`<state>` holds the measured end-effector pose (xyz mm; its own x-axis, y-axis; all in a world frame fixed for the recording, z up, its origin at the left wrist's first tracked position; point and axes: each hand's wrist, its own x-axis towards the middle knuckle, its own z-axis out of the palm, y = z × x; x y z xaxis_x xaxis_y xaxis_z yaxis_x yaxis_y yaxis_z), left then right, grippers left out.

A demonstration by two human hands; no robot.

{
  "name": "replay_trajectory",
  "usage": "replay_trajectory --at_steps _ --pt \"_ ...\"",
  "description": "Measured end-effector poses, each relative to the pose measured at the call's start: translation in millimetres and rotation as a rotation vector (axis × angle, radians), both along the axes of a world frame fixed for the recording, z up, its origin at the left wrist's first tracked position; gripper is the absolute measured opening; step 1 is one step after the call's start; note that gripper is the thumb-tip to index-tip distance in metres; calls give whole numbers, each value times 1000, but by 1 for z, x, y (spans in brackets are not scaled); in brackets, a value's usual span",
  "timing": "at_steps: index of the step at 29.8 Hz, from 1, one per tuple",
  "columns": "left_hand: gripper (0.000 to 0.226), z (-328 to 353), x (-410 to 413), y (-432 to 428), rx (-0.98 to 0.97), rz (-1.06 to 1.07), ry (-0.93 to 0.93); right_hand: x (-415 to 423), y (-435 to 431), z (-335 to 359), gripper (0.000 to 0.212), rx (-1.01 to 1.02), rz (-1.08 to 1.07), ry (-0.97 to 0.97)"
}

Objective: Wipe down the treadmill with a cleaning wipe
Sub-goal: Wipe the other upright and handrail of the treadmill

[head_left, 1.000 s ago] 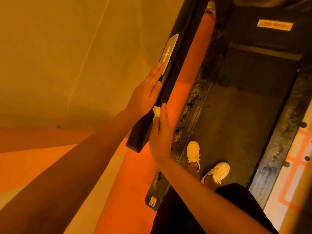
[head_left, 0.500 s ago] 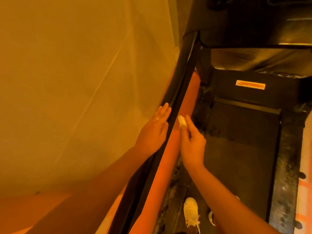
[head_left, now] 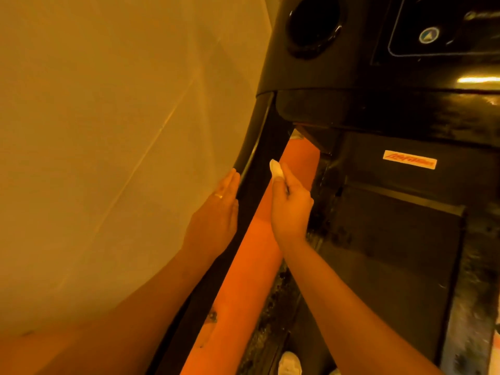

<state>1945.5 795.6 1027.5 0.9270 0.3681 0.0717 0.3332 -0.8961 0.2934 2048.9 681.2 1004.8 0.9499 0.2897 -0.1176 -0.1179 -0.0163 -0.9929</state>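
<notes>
- Pinching a wadded wipe [head_left: 276, 171] between thumb and curled fingertips, the right hand [head_left: 290, 209] holds it at the inner face of the treadmill's black rail [head_left: 259, 155]. The left hand [head_left: 215, 220] lies flat along the rail's outer edge, fingers straight, gripping nothing.
- Risk: the wad is small and caught only at the fingertips. A firm stroke could drag it loose or leave bare knuckles rubbing the rail.
- Risk: the rail runs up under the console [head_left: 351, 63] close ahead. A stroke carried too far could jam the fingers beneath that overhang.
- Risk: the left hand sits in the narrow gap between rail and wall [head_left: 108, 131], where a slip might scrape it.
- Unclear: whether the wipe presses the rail or sits just off it. The right fingertips are hidden behind the wad, and the left thumb is out of sight.
- Cut off: the rail's lower end, the console's top and a shoe [head_left: 289, 364] at the bottom edge. Orange light flattens colour, so any grime on the rail cannot be judged, though dark specks show beside the belt [head_left: 392, 253].
</notes>
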Motion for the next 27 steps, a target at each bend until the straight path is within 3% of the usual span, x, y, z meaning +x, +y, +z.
replay_trajectory --at_steps 5,9,15,23,27 --pt "56 1 0 -5 46 14 -15 37 30 4 37 60 -107 31" --pt "55 1 3 -5 97 13 -17 59 54 7 27 186 -190 47" --pt "55 2 4 -8 118 13 4 68 80 -3 33 208 -182 47" --pt "55 4 4 -6 89 29 43 21 69 -7 57 276 163 75" --pt "55 6 5 -7 94 24 49 29 73 -3 73 195 243 39"
